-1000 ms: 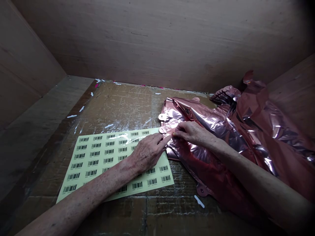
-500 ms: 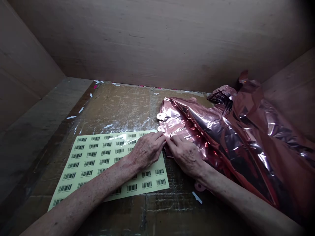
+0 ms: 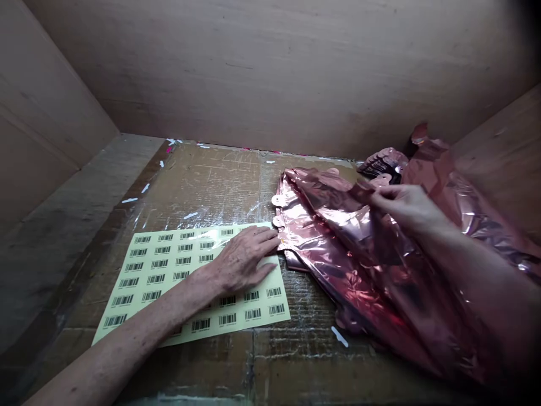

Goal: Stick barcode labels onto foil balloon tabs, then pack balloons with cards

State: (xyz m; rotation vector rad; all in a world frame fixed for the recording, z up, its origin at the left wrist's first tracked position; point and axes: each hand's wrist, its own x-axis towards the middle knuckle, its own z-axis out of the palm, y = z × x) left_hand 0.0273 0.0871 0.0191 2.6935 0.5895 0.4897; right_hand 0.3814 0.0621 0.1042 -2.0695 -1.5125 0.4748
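The pink foil (image 3: 313,234), right of the barcode sheet (image 3: 173,256), now lifts in a fold pinched by my right hand (image 3: 412,208), just swung away from my left hand (image 3: 240,256), loosely open on the sheet, so a layer seems to be parting.

Two hands (image 3: 242,258) (image 3: 409,207); one label sheet (image 3: 164,265); foils (image 3: 333,254) uncountable.

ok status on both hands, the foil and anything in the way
Left hand open over barcode sheet, by edge of pink foil. Right hand pinching the foil. Loose white scrap near foil, apart from both hands.
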